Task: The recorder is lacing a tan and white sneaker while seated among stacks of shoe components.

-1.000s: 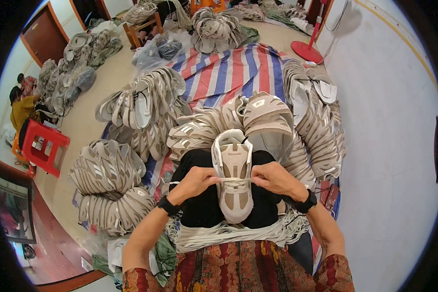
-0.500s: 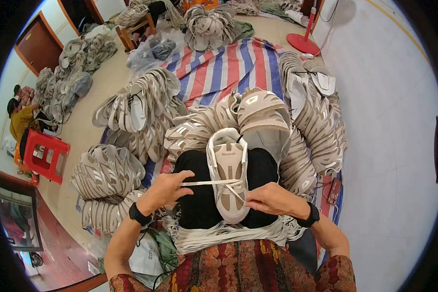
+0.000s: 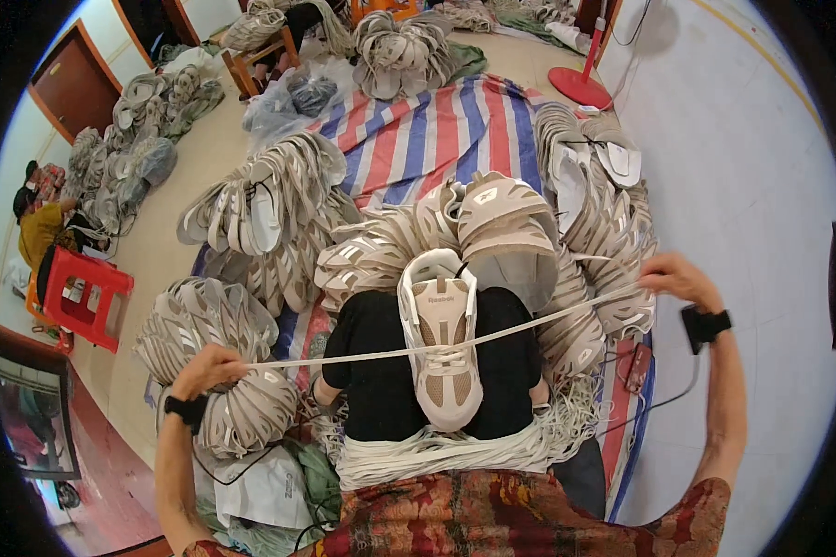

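A beige and white shoe upper rests on my black-clothed lap, its toe toward me. Laces show threaded through its lower eyelets. Spread wide to the left, my left hand pinches one end part of a cream shoelace. My right hand, raised far to the right, grips the other end part between closed fingers. The lace stretches taut across the shoe, slanting up to the right. Behind the shoe stand stacked shoe uppers. A thick bundle of loose laces lies across my lap in front of the toe.
More stacked uppers flank me on the left and right, on a striped tarp. A red stool stands at left, near a seated person. A red round stand base is at far right. Cables hang near both wrists.
Both hands have moved apart, the left outward and down, the right outward and up. The lace, earlier bunched short over the shoe, is now drawn into a long line.
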